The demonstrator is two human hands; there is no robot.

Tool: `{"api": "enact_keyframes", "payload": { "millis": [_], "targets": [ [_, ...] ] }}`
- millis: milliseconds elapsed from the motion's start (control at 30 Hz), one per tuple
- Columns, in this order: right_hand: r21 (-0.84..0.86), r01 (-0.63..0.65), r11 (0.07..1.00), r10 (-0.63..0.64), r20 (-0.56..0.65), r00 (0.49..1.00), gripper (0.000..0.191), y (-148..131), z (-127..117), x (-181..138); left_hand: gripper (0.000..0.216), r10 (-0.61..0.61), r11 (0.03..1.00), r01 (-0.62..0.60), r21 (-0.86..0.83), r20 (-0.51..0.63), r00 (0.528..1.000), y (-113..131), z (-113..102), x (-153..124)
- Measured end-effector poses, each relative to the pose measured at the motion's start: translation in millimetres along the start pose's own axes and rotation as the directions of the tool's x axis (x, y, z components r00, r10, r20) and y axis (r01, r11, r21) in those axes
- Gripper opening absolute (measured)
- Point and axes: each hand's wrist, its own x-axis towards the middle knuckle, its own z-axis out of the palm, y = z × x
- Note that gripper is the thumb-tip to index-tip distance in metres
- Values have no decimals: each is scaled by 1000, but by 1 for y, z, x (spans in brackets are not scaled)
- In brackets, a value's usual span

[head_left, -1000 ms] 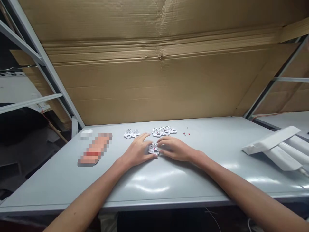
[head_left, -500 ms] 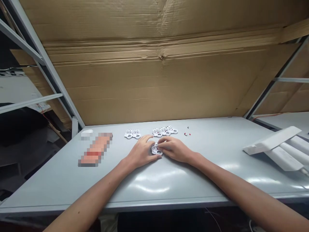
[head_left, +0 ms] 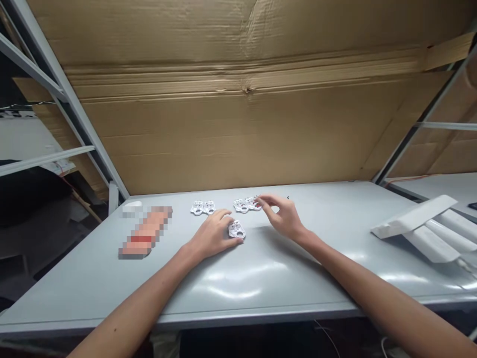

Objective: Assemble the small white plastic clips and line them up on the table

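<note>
On the tabletop, my left hand (head_left: 214,232) curls its thumb and fingers around the edges of a small white plastic part (head_left: 236,230) with a round ring at one end. My right hand (head_left: 283,214) is up and to the right of that part, thumb and fingertips pinched together. Whatever is in the pinch is too small to make out. Right by those fingertips lie similar white parts (head_left: 241,206) in an overlapping row, with tiny red spots near them; my right hand covers the row's right end.
Two more white parts (head_left: 203,208) lie farther left on the grey table (head_left: 298,293). A blurred-out reddish item (head_left: 147,231) and a white object (head_left: 133,205) are at the left. White packaging pieces (head_left: 421,219) stand at the right. Cardboard (head_left: 238,139) walls the back.
My right hand has left the white part in my left hand and moved up and right, to the row of parts. My left hand keeps its hold. The view has shifted slightly.
</note>
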Motion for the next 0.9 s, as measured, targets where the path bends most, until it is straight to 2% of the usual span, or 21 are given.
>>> {"api": "enact_keyframes", "payload": {
  "millis": [100, 167, 233, 300, 333, 400, 567, 733, 867, 900],
  "targets": [
    [134, -115, 984, 130, -109, 986, 28, 5, -5, 7, 41, 1, 1000, -1, 2, 5, 1000, -2, 0, 0],
    [283, -252, 925, 294, -117, 949, 26, 9, -6, 11, 42, -7, 1000, 7, 9, 13, 1000, -2, 1, -1],
    [439, -428, 790, 496, -47, 867, 20, 14, -7, 14, 42, -2, 1000, 2, 9, 15, 1000, -3, 1, -1],
    [566, -582, 584, 649, 105, 753, 10, 17, -8, 15, 42, 12, 1000, -12, -5, 9, 1000, -4, 2, -1],
    [603, -631, 488, 686, 182, 705, 6, 18, -9, 16, 42, 18, 1000, -18, -13, 5, 1000, -4, 2, -1],
    [637, -675, 372, 694, 291, 658, 7, 20, -11, 16, 43, 21, 1000, -21, -18, 3, 1000, -4, 2, -1],
    [660, -668, 343, 610, 384, 693, 10, 18, -16, 17, 42, 22, 1000, -22, 9, 14, 1000, -5, 1, 0],
    [633, -632, 447, 535, 377, 756, 18, 14, -16, 16, 39, 36, 999, -36, 20, -12, 999, -8, 1, 0],
    [585, -642, 496, 536, 375, 756, 18, 13, -18, 17, 38, 47, 998, -47, 36, -15, 999, -11, 3, 0],
    [558, -631, 539, 544, 341, 766, 18, 15, -21, 18, 38, 49, 998, -48, 37, -18, 999, -12, 4, 0]
  ]
}}
